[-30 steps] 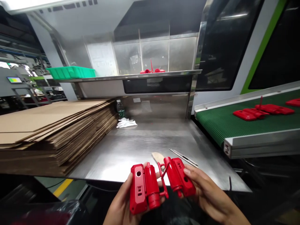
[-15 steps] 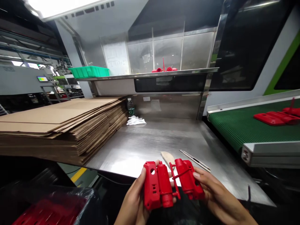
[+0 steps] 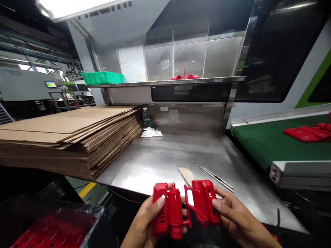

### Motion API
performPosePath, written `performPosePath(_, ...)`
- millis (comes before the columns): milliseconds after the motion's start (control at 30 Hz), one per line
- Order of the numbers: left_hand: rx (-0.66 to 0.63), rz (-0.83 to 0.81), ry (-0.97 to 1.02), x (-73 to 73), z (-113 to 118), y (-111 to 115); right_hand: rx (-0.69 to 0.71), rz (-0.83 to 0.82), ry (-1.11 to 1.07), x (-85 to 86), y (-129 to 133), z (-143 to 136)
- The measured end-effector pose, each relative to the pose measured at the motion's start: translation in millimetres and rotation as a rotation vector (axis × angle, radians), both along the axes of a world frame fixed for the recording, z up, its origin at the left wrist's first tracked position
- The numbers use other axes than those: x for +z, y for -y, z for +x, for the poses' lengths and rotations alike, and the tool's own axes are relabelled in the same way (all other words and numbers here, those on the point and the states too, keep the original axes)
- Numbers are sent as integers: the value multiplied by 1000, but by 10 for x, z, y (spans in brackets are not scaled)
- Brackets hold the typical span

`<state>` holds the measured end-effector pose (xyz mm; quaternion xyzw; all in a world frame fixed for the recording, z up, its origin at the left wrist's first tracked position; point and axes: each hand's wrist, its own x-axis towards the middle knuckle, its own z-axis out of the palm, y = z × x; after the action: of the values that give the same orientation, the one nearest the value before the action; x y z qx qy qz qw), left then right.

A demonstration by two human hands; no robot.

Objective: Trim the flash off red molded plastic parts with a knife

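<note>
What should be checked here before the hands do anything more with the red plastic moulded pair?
1. Left hand grips the left half of the red plastic moulded pair: ok.
2. Right hand grips the right half: ok.
3. Thin red runner joins both halves: ok.
4. Bare steel worktop ahead: ok.
5. Slim metal tool lies apart from the hands: ok.
6. Part's hidden underside free of defects: cannot tell.

Steel workbench [image 3: 165, 155] under a bright ceiling light [image 3: 77, 5], metal shelf [image 3: 168, 82] above.
</note>
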<state>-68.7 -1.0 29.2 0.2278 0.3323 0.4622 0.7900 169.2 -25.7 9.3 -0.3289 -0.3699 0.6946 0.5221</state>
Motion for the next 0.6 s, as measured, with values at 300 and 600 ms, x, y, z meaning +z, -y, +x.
performPosePath(300, -61, -228, 40, -66, -80, -118, -573, 841, 929, -112, 52, -91)
performPosePath(600, 133, -147, 1, 33, -45, -98, -482, 129, 852, -326, -312, 298)
